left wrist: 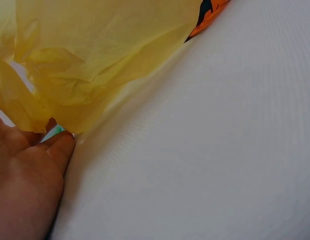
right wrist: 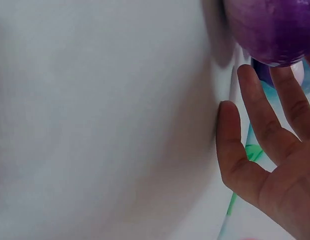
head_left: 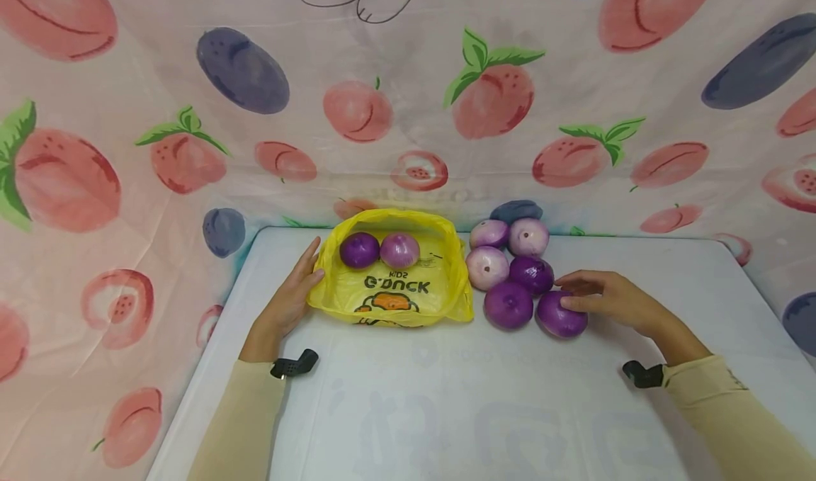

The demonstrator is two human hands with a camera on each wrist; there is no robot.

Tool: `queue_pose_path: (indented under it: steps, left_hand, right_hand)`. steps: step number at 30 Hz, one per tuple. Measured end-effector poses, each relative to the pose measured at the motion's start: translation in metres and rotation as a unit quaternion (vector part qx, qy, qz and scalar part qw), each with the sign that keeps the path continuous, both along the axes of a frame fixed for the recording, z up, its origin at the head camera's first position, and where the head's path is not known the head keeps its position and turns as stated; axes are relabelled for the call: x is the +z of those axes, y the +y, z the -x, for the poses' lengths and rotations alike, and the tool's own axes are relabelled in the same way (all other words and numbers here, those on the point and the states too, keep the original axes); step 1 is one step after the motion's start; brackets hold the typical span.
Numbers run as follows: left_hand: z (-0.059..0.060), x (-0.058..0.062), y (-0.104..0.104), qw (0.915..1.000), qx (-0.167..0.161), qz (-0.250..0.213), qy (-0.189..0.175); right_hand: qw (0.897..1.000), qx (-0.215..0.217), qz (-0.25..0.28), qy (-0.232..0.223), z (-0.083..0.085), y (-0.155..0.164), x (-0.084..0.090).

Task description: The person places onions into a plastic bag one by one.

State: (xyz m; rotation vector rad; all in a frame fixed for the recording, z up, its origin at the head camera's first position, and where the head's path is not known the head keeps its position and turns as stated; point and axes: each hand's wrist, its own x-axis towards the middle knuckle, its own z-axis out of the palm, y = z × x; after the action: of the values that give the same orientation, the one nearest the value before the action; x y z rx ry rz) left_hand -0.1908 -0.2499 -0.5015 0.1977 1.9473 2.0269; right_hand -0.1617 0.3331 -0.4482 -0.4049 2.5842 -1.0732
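A yellow plastic bag [head_left: 392, 293] with a duck print lies open on the white table [head_left: 446, 396]. Two purple onions [head_left: 359, 249] sit side by side inside it. My left hand [head_left: 304, 272] lies flat on the table with straight fingers against the bag's left edge; the left wrist view shows this hand [left wrist: 30, 175] beside the crumpled bag [left wrist: 95, 60]. Several purple and pale onions [head_left: 508, 304] are clustered right of the bag. My right hand [head_left: 576, 291] rests with extended fingers on the nearest dark onion [head_left: 559, 318]; the right wrist view shows spread fingers [right wrist: 254, 135] under that onion [right wrist: 274, 30].
A fruit-printed cloth [head_left: 191, 148] hangs around the table at the back and on both sides. The table's rounded corners lie close behind the bag and the onion cluster. Bare white tabletop stretches in front of my hands.
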Motion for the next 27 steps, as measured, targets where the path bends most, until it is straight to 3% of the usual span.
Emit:
queue_pose_path:
  steps: [7,16,27]
  left_hand:
    - [0.000,0.000,0.000,1.0000,-0.001,0.003,0.004]
    - [0.001,-0.001,0.000,0.9999,0.001,0.009,0.004]
    - [0.001,-0.001,-0.001,1.0000,0.001,0.006,0.001]
  right_hand:
    - [0.999,0.006,0.027,-0.022,0.000,0.001,-0.002]
    - [0.999,0.040,0.006,0.001,0.002,0.005,-0.010]
    - [0.998,0.050,0.016,-0.031,0.002,0.009,-0.012]
